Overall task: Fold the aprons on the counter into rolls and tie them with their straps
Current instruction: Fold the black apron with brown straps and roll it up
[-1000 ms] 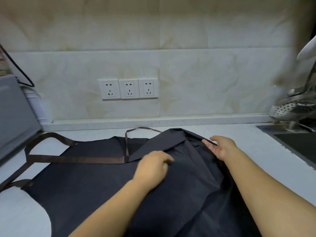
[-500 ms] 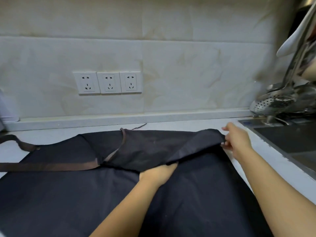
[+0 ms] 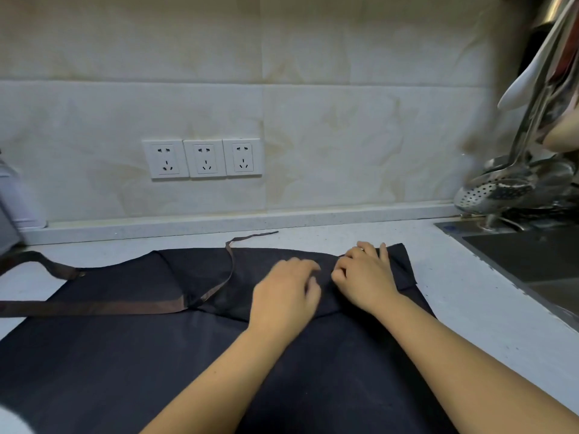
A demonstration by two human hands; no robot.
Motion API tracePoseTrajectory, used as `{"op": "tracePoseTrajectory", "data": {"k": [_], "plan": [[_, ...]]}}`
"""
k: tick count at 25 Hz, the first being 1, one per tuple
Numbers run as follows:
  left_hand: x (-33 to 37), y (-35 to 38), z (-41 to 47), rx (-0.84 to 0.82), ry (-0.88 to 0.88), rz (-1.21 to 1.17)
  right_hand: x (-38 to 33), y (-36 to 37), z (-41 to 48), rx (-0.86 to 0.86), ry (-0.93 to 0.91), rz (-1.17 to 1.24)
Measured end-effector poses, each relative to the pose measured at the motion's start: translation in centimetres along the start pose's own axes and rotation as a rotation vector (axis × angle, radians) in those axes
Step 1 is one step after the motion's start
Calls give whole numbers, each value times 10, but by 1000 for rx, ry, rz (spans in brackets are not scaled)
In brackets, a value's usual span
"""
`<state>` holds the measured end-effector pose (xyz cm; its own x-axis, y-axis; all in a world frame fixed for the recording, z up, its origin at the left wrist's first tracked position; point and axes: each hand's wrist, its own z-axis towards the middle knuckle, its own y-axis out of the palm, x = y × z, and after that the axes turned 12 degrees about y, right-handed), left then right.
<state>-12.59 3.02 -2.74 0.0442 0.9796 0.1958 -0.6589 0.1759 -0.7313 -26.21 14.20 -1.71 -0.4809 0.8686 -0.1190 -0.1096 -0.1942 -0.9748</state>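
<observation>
A dark navy apron [image 3: 131, 355] lies spread over the white counter [image 3: 470, 292]. Its far right part is folded back toward the left into a flap [image 3: 275, 258]. My left hand [image 3: 285, 292] lies on that flap with its fingers spread and pressing down. My right hand [image 3: 365, 274] rests just to its right, near the flap's far right corner, fingers laid on the cloth. A brown strap [image 3: 94, 308] runs across the apron's left side. A thinner strap [image 3: 232, 255] loops up from it onto the counter behind.
A steel sink [image 3: 532, 261] is sunk into the counter at the right, with ladles and a skimmer [image 3: 498, 192] hanging above it. Three wall sockets [image 3: 202, 158] sit on the tiled backsplash. A grey appliance edge [image 3: 6, 227] shows at the far left.
My right hand has laid the apron's corner down flat and let it go, then moved left onto the flap. My left hand has slid up onto the flap beside it.
</observation>
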Motion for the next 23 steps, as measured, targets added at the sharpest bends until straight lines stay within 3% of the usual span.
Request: {"op": "tracePoseTrajectory", "data": {"k": [3,6,9,12,15,19,21,23], "plan": [[-36,10,-8,-183,-138,161,3,-4,-11,88,84,-102],[-37,17,-25,-134,-197,225,17,-9,-12,-104,302,-232],[-33,14,-28,-137,-304,178,40,-20,-5,-137,532,-30],[-41,19,-29,-128,-203,206,66,-24,12,-100,740,257],[-43,23,-27,-135,-163,207,80,-16,26,-158,854,709],[-43,20,-27,-462,-281,172,87,-16,41,-122,848,1199],[-43,20,-24,-549,-361,155,88,-17,52,-65,841,1235],[-42,18,-23,-534,-417,152,88,-16,62,-46,847,1132]]}}
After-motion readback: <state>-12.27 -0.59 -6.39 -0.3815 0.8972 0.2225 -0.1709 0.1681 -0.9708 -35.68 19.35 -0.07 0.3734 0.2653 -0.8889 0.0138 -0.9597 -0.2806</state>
